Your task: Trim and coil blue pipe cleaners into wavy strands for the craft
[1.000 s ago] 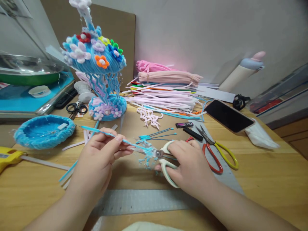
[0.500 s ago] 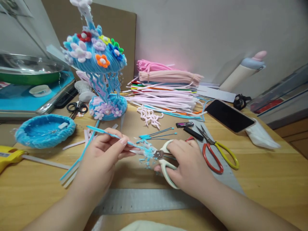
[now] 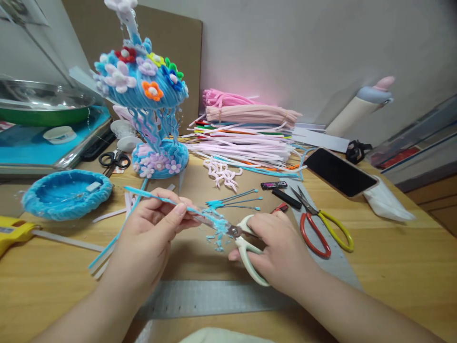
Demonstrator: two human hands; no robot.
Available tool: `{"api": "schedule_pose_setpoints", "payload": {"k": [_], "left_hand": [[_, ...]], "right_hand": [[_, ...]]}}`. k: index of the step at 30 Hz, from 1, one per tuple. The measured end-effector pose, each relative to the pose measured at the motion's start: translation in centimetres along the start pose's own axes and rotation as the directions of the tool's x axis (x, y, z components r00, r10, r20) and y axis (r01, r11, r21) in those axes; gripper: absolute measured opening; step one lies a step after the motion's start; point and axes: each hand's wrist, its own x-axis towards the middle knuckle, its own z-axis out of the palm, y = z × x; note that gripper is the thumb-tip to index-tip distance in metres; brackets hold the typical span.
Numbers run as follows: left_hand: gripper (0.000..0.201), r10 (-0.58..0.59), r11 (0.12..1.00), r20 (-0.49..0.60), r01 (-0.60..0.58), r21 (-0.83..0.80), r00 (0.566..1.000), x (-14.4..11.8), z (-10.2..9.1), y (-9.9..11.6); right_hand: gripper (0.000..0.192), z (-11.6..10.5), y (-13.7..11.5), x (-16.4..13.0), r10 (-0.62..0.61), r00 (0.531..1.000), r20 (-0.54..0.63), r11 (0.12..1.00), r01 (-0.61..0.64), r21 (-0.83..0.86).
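Note:
Pinched between the thumb and fingers of my left hand [image 3: 157,228] is a blue pipe cleaner [image 3: 137,191], its tail sticking out to the upper left. My right hand [image 3: 276,247] has its fingers through the handles of pale scissors [image 3: 246,259]. Their blades lie along the pipe cleaner, close to my left fingertips. Blue fluff clippings [image 3: 218,233] cling around the blades and lie on the brown board [image 3: 193,267] below. Just beyond are several trimmed blue stems [image 3: 235,196] with small fluffy tips, and a heap of curled pale-pink pieces [image 3: 222,174].
Red-and-yellow-handled pliers [image 3: 317,224] and a phone [image 3: 341,171] lie to the right. Bundled pipe cleaners [image 3: 246,138] are stacked at the back. A flowered blue jellyfish-like ornament [image 3: 143,85] stands back left, near a blue fuzzy bowl [image 3: 67,195] and a yellow glue gun [image 3: 16,233].
The scissor blades have swung closer together, along the pipe cleaner, and the lower handle has shifted slightly down. My left hand and the pipe cleaner have moved slightly left.

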Motion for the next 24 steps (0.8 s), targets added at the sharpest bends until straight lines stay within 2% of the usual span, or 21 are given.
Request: {"api": "schedule_pose_setpoints", "payload": {"k": [6,12,18,24], "left_hand": [[0.011,0.026,0.998,0.001,-0.026,0.054,1.000,-0.05,-0.30,-0.08],[0.013,0.026,0.996,0.002,-0.026,0.082,1.000,-0.09,-0.29,-0.15],[0.013,-0.043,0.997,0.081,0.038,0.062,0.996,-0.33,0.03,-0.28],[0.019,-0.107,0.994,0.042,0.107,0.016,0.993,-0.36,0.40,0.03]], "right_hand": [[0.044,0.03,0.23,0.05,-0.031,0.999,-0.014,1.000,0.031,0.003],[0.036,0.12,0.17,0.07,0.012,1.000,0.000,0.999,-0.012,-0.046],[0.039,-0.05,-0.19,0.15,0.012,1.000,0.006,0.997,-0.012,-0.079],[0.039,-0.02,-0.10,0.11,0.009,1.000,0.005,0.997,-0.009,-0.082]]}}
